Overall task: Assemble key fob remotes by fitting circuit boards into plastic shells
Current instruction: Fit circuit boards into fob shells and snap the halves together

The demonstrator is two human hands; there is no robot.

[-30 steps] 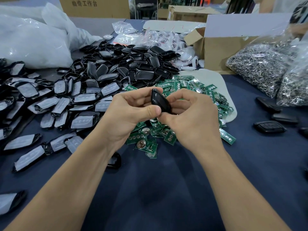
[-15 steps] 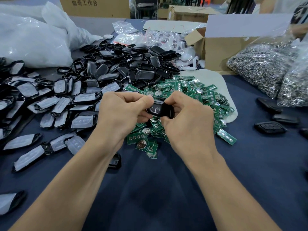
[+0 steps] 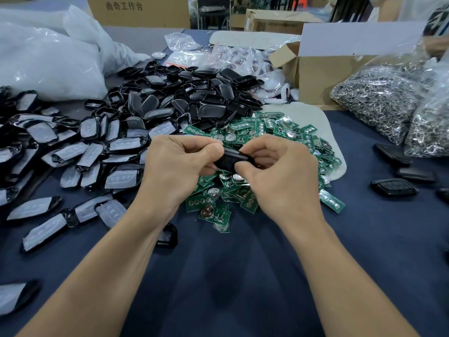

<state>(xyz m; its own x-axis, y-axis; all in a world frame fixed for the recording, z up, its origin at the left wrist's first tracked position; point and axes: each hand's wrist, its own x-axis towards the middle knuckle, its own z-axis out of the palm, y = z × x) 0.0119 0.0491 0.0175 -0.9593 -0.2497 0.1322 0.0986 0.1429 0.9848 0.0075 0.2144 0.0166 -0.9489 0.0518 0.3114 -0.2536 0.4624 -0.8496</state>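
A glossy black, rounded key fob (image 3: pixel 230 162) sat between both hands just above the near edge of a heap of small green circuit boards (image 3: pixel 267 132), flat rectangles carrying round silver coin cells. The left hand (image 3: pixel 177 171) pinched the fob's left end, thumb pressed on top and the other fingers (image 3: pixel 184 142) curled beneath; the right hand (image 3: pixel 279 176) gripped its right end with bent fingertips closed over the upper edge. Behind the boards lay a mound of shiny black shell halves (image 3: pixel 194 100), and to the left a spread of black shells wrapped in frosted film (image 3: pixel 73 152). One bare black shell (image 3: pixel 167 237) lay beside the left wrist. The bench (image 3: pixel 230 276) wore a smooth dark blue cloth, open and bare in front of the forearms down to the near edge. On the right, matte black assembled fobs (image 3: pixel 393 187) lay well apart from the hands, near clear bags of glinting metal rings (image 3: pixel 379 98).
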